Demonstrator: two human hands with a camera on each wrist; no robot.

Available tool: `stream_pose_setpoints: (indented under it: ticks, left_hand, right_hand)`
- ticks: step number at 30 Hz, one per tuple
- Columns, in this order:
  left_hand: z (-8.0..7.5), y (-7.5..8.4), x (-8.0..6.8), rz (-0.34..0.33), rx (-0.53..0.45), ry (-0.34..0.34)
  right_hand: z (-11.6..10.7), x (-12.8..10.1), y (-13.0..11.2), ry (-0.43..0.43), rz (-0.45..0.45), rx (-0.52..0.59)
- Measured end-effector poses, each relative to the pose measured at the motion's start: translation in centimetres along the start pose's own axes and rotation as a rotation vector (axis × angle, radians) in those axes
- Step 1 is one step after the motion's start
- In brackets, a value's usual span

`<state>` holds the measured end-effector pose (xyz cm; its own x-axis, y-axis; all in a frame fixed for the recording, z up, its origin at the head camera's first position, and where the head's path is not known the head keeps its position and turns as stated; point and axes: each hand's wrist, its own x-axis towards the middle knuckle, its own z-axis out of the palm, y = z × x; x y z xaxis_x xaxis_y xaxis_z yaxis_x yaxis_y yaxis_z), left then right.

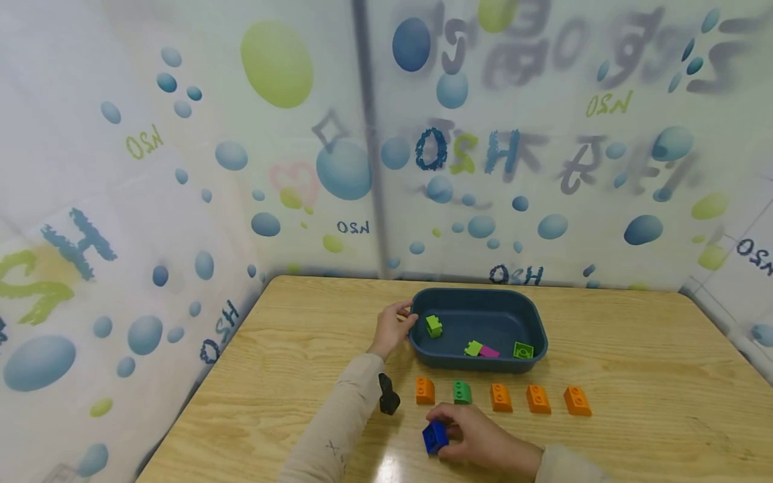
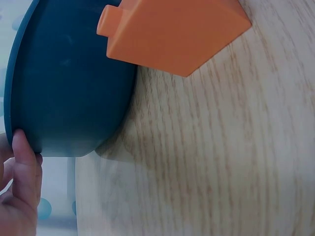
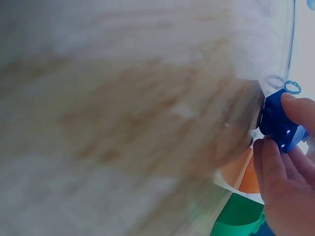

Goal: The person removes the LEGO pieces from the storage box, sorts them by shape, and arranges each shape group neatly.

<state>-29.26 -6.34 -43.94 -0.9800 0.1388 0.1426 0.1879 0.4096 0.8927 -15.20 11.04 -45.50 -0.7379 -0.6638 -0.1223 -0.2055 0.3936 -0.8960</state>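
My left hand (image 1: 391, 331) pinches the left rim of a dark blue plastic tub (image 1: 477, 363); in the left wrist view its fingers (image 2: 24, 169) lie at the tub's edge. My right hand (image 1: 480, 435) holds a blue building block (image 1: 435, 437) between thumb and fingers, in front of the row of blocks. The right wrist view shows the same blue block (image 3: 280, 120) in the fingertips. Inside the tub lie a lime block (image 1: 433, 326), another lime block (image 1: 474, 348) against a magenta piece (image 1: 490, 351), and a green block (image 1: 523, 350).
Between tub and right hand runs a row: an orange block (image 1: 425, 390), a green block (image 1: 461, 392) and several more orange blocks (image 1: 538, 398). A black object (image 1: 388, 394) is beside the left sleeve. Patterned curtains (image 1: 314, 241) stand behind the wooden table (image 1: 652, 349).
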Motion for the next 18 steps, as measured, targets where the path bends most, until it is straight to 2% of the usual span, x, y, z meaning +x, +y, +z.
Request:
stream_pose_setpoints:
  ticks: [18]
  left_hand:
    - [-0.08,-0.01,0.04,0.007,-0.009,-0.009]
  right_hand:
    - [-0.56,-0.16,-0.13,-0.004,0.002,-0.049]
